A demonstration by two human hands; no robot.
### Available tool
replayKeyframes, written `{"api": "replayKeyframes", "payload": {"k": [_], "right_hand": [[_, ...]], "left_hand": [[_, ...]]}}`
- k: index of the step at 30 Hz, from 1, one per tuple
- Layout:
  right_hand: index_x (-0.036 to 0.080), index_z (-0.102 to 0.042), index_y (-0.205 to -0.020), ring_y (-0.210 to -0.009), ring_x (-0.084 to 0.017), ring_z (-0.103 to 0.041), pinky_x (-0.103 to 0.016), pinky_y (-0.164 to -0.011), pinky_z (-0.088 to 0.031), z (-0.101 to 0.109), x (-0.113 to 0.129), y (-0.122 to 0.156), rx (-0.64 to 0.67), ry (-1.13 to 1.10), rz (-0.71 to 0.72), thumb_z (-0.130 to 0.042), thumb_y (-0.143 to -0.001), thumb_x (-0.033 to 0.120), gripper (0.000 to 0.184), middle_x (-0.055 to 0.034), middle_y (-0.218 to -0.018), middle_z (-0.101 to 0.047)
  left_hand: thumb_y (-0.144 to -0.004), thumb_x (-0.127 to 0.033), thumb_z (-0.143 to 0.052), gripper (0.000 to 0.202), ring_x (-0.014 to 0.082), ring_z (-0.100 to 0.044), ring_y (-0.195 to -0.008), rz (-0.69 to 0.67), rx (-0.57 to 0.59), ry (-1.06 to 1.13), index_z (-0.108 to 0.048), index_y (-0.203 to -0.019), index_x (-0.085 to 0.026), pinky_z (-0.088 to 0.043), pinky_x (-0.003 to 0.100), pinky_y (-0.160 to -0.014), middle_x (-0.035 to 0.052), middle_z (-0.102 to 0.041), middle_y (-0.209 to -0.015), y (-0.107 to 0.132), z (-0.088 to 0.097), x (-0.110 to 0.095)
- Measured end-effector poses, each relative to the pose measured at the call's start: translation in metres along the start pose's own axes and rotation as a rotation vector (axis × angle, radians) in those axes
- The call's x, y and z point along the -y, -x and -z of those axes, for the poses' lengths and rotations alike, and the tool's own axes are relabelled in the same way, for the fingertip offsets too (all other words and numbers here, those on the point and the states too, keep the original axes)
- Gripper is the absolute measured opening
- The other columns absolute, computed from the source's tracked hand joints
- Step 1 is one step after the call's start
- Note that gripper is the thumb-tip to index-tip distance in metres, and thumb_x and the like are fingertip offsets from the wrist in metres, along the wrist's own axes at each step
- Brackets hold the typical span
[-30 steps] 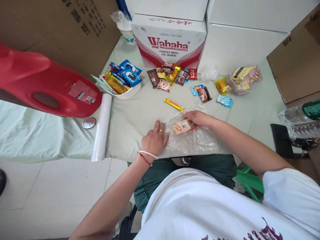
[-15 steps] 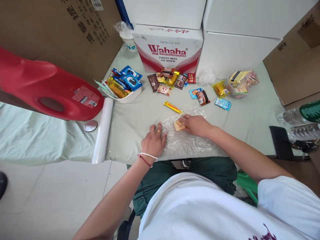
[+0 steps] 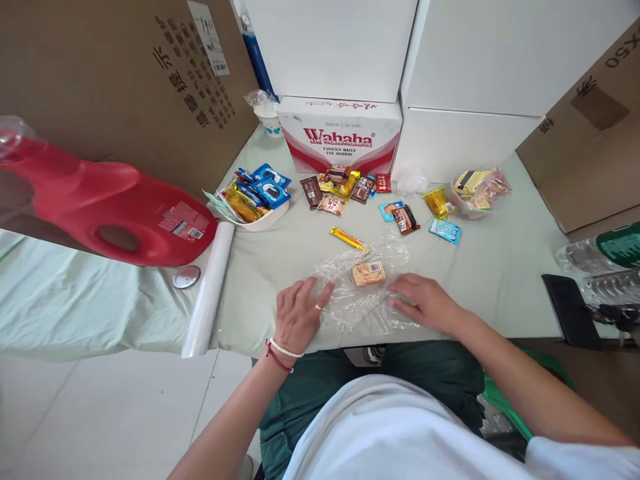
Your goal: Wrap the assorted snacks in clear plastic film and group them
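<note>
A small orange snack packet (image 3: 368, 273) lies on a crumpled sheet of clear plastic wrap (image 3: 360, 297) near the table's front edge. My left hand (image 3: 299, 312) rests on the wrap's left edge, fingers spread and flat, a ring on one finger. On the wrap's right side lies my right hand (image 3: 425, 301), fingers stretched out and pressing down. Neither hand touches the packet, which sits between them and slightly farther away.
A roll of plastic wrap (image 3: 209, 290) lies at the left beside a red jug (image 3: 100, 207) and a small metal lid (image 3: 186, 277). Several snack packets, a white bowl (image 3: 260, 217) of them and a Wahaha box (image 3: 340, 137) stand behind. Cardboard boxes flank the table; bottles (image 3: 600, 267) at right.
My right hand has let go of the orange packet, left it on the wrap and drawn back to the wrap's near right side. My left hand stays on the left edge.
</note>
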State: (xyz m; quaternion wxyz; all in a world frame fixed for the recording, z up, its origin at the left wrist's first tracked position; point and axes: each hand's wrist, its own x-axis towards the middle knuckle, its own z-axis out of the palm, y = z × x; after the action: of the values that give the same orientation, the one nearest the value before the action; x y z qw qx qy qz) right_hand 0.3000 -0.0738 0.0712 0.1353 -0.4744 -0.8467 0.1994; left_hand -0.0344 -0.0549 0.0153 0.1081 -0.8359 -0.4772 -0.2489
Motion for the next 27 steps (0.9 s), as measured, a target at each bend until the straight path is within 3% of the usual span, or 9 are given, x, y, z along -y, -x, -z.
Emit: {"api": "replayKeyframes", "payload": {"k": [3, 6, 10, 13, 16, 19, 21, 23, 27], "right_hand": [[0.024, -0.063, -0.139, -0.121, -0.029, -0.062, -0.049, -0.102, -0.056, -0.02, 0.003, 0.042, -0.044, -0.042, 0.059, -0.069, -0.099, 0.046, 0.047, -0.0146, -0.134, -0.067], [0.025, -0.062, -0.141, -0.128, -0.031, -0.058, -0.055, -0.108, -0.052, -0.042, 0.008, 0.067, -0.149, -0.027, 0.002, -0.068, -0.099, 0.037, 0.044, -0.0156, -0.14, -0.064], [0.025, -0.07, -0.125, -0.118, -0.027, -0.062, -0.049, -0.103, -0.055, -0.043, 0.011, 0.066, -0.198, -0.153, -0.032, -0.062, -0.102, 0.031, 0.025, -0.0126, -0.128, -0.069], [0.023, -0.072, -0.116, -0.106, -0.024, -0.064, -0.044, -0.095, -0.056, -0.022, 0.008, 0.042, -0.204, -0.197, -0.071, -0.055, -0.106, 0.03, 0.021, -0.0108, -0.115, -0.073], [0.021, -0.071, -0.125, -0.107, -0.026, -0.06, -0.044, -0.095, -0.053, -0.004, 0.003, 0.004, -0.184, -0.082, -0.13, -0.049, -0.107, 0.029, 0.029, -0.0128, -0.12, -0.072], [0.02, -0.06, -0.146, -0.119, -0.032, -0.052, -0.048, -0.102, -0.047, 0.002, 0.003, -0.039, -0.057, 0.074, -0.138, -0.063, -0.101, 0.035, 0.048, -0.0152, -0.142, -0.063], [0.02, -0.056, -0.151, -0.122, -0.034, -0.048, -0.049, -0.103, -0.043, 0.004, 0.007, -0.061, 0.062, 0.163, -0.122, -0.069, -0.097, 0.035, 0.057, -0.0151, -0.145, -0.061], [0.02, -0.06, -0.146, -0.121, -0.034, -0.048, -0.049, -0.101, -0.04, 0.007, 0.012, -0.074, 0.142, 0.227, -0.108, -0.067, -0.098, 0.033, 0.05, -0.0149, -0.138, -0.064], [0.02, -0.063, -0.141, -0.12, -0.035, -0.047, -0.047, -0.099, -0.037, 0.014, 0.023, -0.078, 0.104, 0.246, -0.112, -0.064, -0.1, 0.036, 0.044, -0.0159, -0.134, -0.065]], "left_hand": [[-0.09, -0.004, -0.056, 0.059, 0.025, -0.061, -0.129, -0.243, 0.097, 0.08, -0.069, -0.136, -0.038, -0.042, 0.044, -0.112, 0.006, -0.071, -0.137, 0.001, 0.001, -0.001], [-0.093, -0.01, -0.054, 0.056, 0.026, -0.059, -0.135, -0.218, 0.27, 0.203, -0.066, -0.142, -0.035, -0.033, 0.05, -0.121, 0.0053, -0.072, -0.139, -0.013, -0.004, -0.001], [-0.102, -0.026, -0.042, 0.056, 0.0308, -0.054, -0.144, 0.15, 0.375, 0.295, -0.048, -0.158, -0.028, -0.015, 0.069, -0.128, 0.011, -0.067, -0.147, -0.04, -0.017, 0.007], [-0.105, -0.039, -0.037, 0.058, 0.0333, -0.052, -0.146, 0.502, 0.357, 0.317, -0.042, -0.16, -0.024, -0.021, 0.074, -0.125, 0.0161, -0.061, -0.153, -0.053, -0.022, 0.018], [-0.1, -0.043, -0.046, 0.06, 0.0385, -0.043, -0.153, 0.636, 0.225, 0.204, -0.05, -0.154, -0.015, -0.028, 0.071, -0.123, 0.0234, -0.056, -0.156, -0.052, -0.016, 0.022], [-0.098, -0.034, -0.051, 0.054, 0.0363, -0.037, -0.158, 0.416, 0.105, 0.121, -0.056, -0.149, -0.019, -0.022, 0.067, -0.128, 0.0199, -0.056, -0.156, -0.042, -0.001, 0.014], [-0.098, -0.025, -0.048, 0.053, 0.0301, -0.043, -0.155, 0.123, 0.216, 0.178, -0.055, -0.151, -0.028, -0.017, 0.063, -0.131, 0.0124, -0.06, -0.155, -0.035, 0.006, 0.004], [-0.099, -0.018, -0.043, 0.059, 0.025, -0.05, -0.151, -0.06, 0.383, 0.249, -0.05, -0.156, -0.032, -0.017, 0.06, -0.132, 0.01, -0.059, -0.157, -0.031, 0.006, -0.003], [-0.101, -0.018, -0.036, 0.061, 0.0251, -0.051, -0.149, 0.002, 0.516, 0.284, -0.04, -0.162, -0.025, -0.018, 0.065, -0.13, 0.014, -0.052, -0.162, -0.025, -0.007, -0.007]]}}
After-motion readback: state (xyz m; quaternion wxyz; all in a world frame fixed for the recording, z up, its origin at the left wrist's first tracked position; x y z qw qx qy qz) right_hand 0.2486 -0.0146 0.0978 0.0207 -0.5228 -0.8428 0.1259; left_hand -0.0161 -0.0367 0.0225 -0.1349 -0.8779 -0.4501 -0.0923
